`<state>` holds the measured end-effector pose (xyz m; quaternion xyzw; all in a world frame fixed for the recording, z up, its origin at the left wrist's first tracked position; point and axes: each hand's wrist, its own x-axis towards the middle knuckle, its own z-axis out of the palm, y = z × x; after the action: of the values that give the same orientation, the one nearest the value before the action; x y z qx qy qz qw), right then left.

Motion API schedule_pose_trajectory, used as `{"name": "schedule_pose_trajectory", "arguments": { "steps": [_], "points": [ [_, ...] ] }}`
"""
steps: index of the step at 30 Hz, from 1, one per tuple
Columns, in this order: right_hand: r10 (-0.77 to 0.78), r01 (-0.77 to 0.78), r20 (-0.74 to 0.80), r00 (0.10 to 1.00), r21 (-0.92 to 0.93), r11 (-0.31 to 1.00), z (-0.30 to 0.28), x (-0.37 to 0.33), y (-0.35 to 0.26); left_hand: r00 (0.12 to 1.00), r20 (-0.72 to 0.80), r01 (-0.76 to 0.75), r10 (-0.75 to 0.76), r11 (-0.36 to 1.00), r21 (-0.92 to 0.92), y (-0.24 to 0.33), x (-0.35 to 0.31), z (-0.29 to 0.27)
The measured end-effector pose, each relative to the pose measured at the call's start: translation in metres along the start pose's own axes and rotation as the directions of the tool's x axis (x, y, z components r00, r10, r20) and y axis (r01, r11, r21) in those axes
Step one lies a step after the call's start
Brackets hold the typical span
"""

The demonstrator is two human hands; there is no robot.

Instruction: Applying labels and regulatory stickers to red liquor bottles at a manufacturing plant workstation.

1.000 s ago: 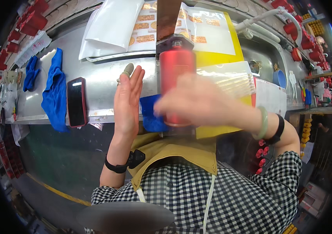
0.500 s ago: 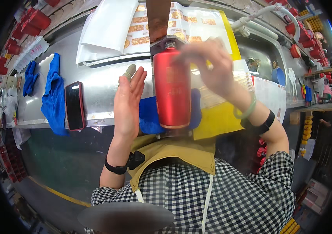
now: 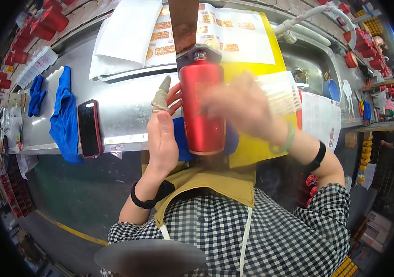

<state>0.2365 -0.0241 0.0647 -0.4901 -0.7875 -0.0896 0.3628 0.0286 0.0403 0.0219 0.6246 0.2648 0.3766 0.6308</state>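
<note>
A red bottle (image 3: 199,131) lies lengthwise before me. Its metal neck meets a dark fitting (image 3: 198,51) below a brown upright piece, and its near end is over a blue cloth (image 3: 182,145). Beside the bottle's left side is my left hand (image 3: 162,138), with fingers stretched out and a greyish cot covering one fingertip. Its other fingertips reach the bottle's edge; whether they press on it I cannot tell. My right hand (image 3: 243,104) crosses the bottle's right side from above, smeared by motion, so its fingers and anything in them are unclear.
A sheet of gold-brown printed labels (image 3: 247,46) lies at the back over a yellow sheet (image 3: 257,147). On the left are a phone (image 3: 89,129) and blue cloths (image 3: 63,120). A sink (image 3: 310,55) with a tap and blue cup stands at the right.
My left hand has shifted right and its fingers now reach the bottle's edge. My right hand has moved down from near the bottle's neck to its middle.
</note>
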Motion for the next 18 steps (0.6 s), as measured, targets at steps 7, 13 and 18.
{"name": "schedule_pose_trajectory", "arguments": {
  "steps": [7,13,18],
  "points": [
    [-0.053,0.056,0.03,0.998,-0.087,0.995,-0.006,0.048,0.001,0.997,-0.074,0.023,-0.028,0.997,-0.069,0.003,-0.002,0.0],
    [-0.002,0.033,0.089,0.996,-0.342,0.939,-0.002,0.076,0.027,0.991,-0.132,0.025,-0.031,0.999,-0.048,0.006,-0.001,-0.004],
    [-0.292,0.283,0.015,0.956,-0.31,0.908,0.013,0.026,0.016,0.984,-0.135,0.108,-0.12,0.99,-0.092,0.006,-0.005,-0.011]
  ]
}}
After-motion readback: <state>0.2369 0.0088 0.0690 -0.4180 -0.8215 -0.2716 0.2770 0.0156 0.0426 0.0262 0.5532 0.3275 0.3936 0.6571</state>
